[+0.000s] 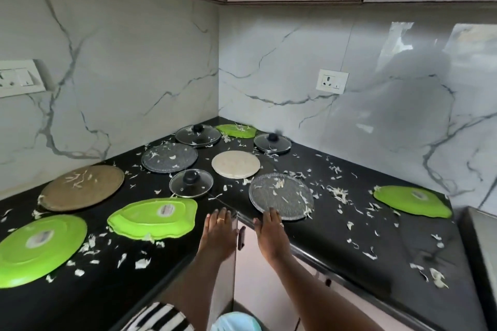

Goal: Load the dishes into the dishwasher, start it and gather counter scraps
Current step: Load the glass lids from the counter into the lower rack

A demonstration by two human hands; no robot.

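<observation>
Lower centre: left hand (218,226) lies flat at the black table (336,234) edge, fingers released; right hand (270,228) has released fingers touching the grey speckled plate (281,195). Green plates (40,247), glass lids (191,183) and scraps (339,193) are spread from lower left to centre right.

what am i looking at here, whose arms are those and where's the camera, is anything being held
There is no machine here: the arms belong to a person, and the single picture comes from a wide-angle camera worn on their head, looking down at a black corner counter.

The left hand and right hand reach to the counter's front edge. The right fingers touch the rim of a grey speckled plate; whether they grip it is unclear. The left hand holds nothing.

On the counter lie green plates turned upside down, three glass lids with black knobs, a brown round plate, a cream one, and pale food scraps scattered everywhere.
</observation>
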